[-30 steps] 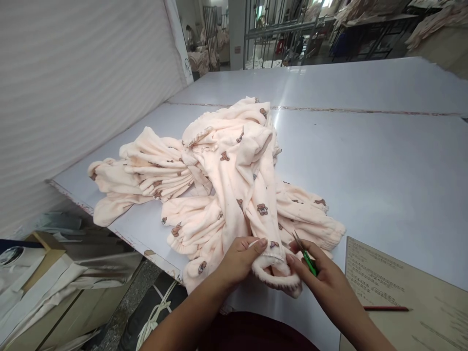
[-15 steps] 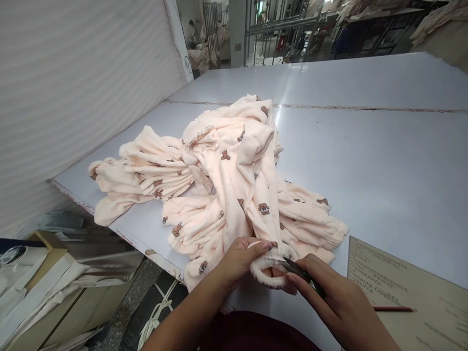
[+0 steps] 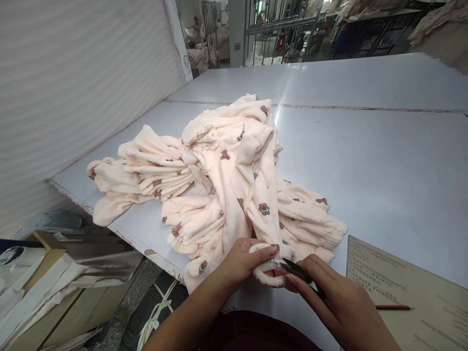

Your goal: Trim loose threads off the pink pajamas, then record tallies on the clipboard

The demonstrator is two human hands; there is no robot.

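Observation:
A heap of pale peach fleece garments [image 3: 226, 170] with small brown bear prints lies on the white table [image 3: 365, 146]. My left hand [image 3: 239, 265] pinches the elastic cuff [image 3: 268, 273] of the top garment at the table's near edge. My right hand [image 3: 334, 300] holds small thread snips [image 3: 298, 274] with a green handle, their dark blades pointing left and touching the cuff. The snips' handle is mostly hidden inside my palm.
A brown paper sheet [image 3: 402, 292] with printed lines lies at the right, a red pencil [image 3: 393, 307] on it. Cardboard boxes and plastic wrap [image 3: 47, 282] sit below the table's left edge. A white ribbed wall [image 3: 73, 83] runs along the left. Metal racks stand far behind.
My right hand turned the snips from pointing up-left to lying flat with the blades against the cuff. My left hand shifted slightly, keeping its pinch on the cuff.

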